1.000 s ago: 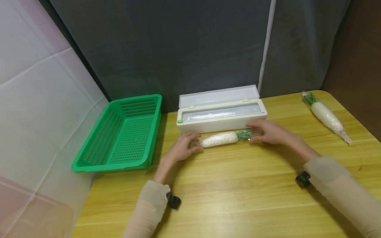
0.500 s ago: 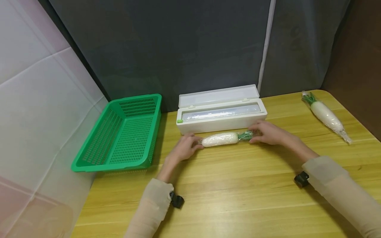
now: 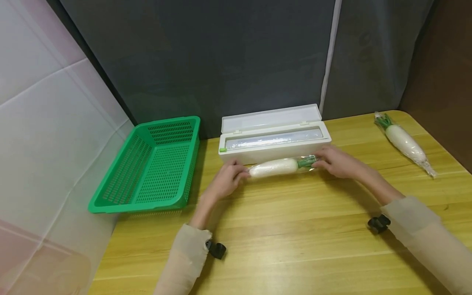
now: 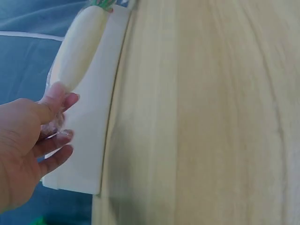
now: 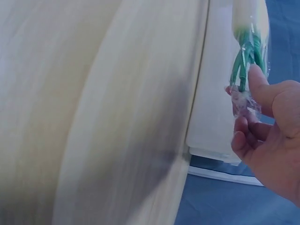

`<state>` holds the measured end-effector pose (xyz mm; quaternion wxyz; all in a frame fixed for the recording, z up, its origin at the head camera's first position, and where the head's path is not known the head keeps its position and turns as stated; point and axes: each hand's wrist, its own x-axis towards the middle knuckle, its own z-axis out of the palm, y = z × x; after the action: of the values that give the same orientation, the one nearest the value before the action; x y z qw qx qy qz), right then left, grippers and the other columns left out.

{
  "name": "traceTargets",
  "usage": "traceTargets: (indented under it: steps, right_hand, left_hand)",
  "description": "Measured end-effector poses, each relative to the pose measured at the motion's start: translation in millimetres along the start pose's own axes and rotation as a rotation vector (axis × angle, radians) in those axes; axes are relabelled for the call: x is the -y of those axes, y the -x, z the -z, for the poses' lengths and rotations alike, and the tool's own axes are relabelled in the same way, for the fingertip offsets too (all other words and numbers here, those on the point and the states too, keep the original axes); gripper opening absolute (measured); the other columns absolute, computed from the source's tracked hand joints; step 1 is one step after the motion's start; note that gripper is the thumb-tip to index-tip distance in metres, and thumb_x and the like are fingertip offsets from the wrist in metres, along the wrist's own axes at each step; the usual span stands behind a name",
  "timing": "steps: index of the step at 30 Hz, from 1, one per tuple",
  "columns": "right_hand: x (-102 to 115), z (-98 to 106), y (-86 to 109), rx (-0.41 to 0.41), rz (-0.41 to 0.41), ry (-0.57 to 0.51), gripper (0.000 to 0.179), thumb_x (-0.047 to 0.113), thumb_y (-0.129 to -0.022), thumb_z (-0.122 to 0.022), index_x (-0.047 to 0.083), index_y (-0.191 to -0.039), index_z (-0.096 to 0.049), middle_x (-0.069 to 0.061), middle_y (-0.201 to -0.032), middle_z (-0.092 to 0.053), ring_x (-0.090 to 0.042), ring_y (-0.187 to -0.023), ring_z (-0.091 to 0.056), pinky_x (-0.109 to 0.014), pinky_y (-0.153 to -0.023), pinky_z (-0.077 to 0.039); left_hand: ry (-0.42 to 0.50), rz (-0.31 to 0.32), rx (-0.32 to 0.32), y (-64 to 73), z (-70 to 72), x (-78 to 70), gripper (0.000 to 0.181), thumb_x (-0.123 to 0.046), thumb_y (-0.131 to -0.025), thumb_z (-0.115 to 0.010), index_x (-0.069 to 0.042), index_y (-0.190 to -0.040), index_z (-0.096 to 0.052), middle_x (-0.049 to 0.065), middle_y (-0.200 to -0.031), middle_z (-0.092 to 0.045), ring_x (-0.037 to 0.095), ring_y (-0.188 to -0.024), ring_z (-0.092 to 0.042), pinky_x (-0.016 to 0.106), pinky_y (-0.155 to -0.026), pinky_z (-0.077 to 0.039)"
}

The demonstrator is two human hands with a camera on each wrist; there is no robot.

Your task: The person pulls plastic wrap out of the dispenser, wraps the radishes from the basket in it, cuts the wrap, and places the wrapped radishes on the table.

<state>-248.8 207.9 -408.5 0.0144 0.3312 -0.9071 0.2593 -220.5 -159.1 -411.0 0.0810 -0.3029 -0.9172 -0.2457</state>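
Note:
A white radish [image 3: 274, 167] with green stems, wrapped in clear film, is held level between both hands in front of a long white cling film box [image 3: 274, 153]. My left hand [image 3: 226, 179] pinches the film at its white tip; in the left wrist view the thumb [image 4: 56, 93] presses there. My right hand [image 3: 339, 162] grips the film at the leafy end, and the green stems [image 5: 247, 56] show beside the thumb in the right wrist view. The box's lid [image 3: 271, 117] stands raised, with a roll of film [image 3: 274, 138] inside.
A green plastic basket [image 3: 180, 200] stands on the left of the wooden table [image 3: 280, 246]. Another film-wrapped radish [image 3: 405, 143] lies at the far right. A dark curtain [image 3: 228, 61] hangs behind the table.
Both hands have closed on the ends of the wrapped radish and lifted it off the table, a little up toward the box. The right hand has shifted slightly right.

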Motion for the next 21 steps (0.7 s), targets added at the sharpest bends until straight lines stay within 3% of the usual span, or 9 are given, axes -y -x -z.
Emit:
traceTargets:
  steps: [3,6,10,13,15,21]
  right_hand:
    - [3,2,2.5,-0.065,0.034,0.046,0.014,0.011,-0.097,-0.068,-0.002,-0.097,-0.068,-0.011,-0.090,-0.061,-0.034,-0.094,-0.055,-0.053,-0.087,-0.042]
    - [5,4,4.5,-0.098,0.045,0.065,0.012,0.010,-0.097,-0.067,-0.003,-0.099,-0.068,-0.014,-0.095,-0.066,-0.039,-0.101,-0.057,-0.056,-0.094,-0.040]
    - [9,6,6.3,-0.060,-0.004,0.001,0.009,0.008,-0.101,-0.060,-0.002,-0.102,-0.062,-0.011,-0.089,-0.065,-0.029,-0.086,-0.062,-0.047,-0.080,-0.049]
    - [12,7,7.2,-0.018,-0.059,-0.085,0.007,0.008,-0.104,-0.056,0.002,-0.099,-0.056,-0.004,-0.076,-0.061,-0.019,-0.070,-0.058,-0.036,-0.065,-0.048]
    - [13,7,7.5,-0.019,-0.069,-0.123,0.011,0.008,-0.104,-0.055,0.003,-0.095,-0.057,-0.001,-0.071,-0.059,-0.015,-0.066,-0.057,-0.031,-0.061,-0.047]
    - [13,10,8.2,-0.156,0.041,-0.073,0.018,0.006,-0.101,-0.060,0.007,-0.083,-0.061,0.006,-0.064,-0.045,-0.010,-0.059,-0.043,-0.028,-0.059,-0.039]
  left_hand:
    - [0.032,0.000,-0.003,-0.1,3.3,-3.2,0.014,-0.012,-0.099,-0.065,-0.003,-0.095,-0.076,0.011,-0.098,-0.069,0.026,-0.091,-0.064,0.039,-0.084,-0.054]
    - [0.067,0.029,0.008,0.6,6.1,-6.3,0.015,-0.012,-0.100,-0.063,-0.005,-0.095,-0.075,0.007,-0.094,-0.073,0.024,-0.086,-0.068,0.037,-0.079,-0.055]
    - [0.102,0.066,0.026,2.3,9.0,-9.2,0.018,-0.013,-0.103,-0.059,-0.006,-0.097,-0.075,0.004,-0.086,-0.073,0.017,-0.078,-0.068,0.032,-0.073,-0.056]
    - [0.115,0.063,0.028,3.5,10.8,-10.3,0.021,-0.014,-0.104,-0.058,-0.003,-0.099,-0.074,0.006,-0.078,-0.069,0.013,-0.068,-0.059,0.030,-0.068,-0.052]
    - [0.121,0.051,0.025,4.2,12.0,-10.5,0.022,-0.014,-0.104,-0.057,-0.001,-0.099,-0.073,0.010,-0.074,-0.065,0.012,-0.063,-0.052,0.031,-0.064,-0.048]
    - [0.191,0.060,-0.022,5.6,14.8,-10.2,0.023,-0.010,-0.105,-0.053,0.003,-0.096,-0.070,0.015,-0.072,-0.057,0.016,-0.063,-0.046,0.033,-0.064,-0.044]
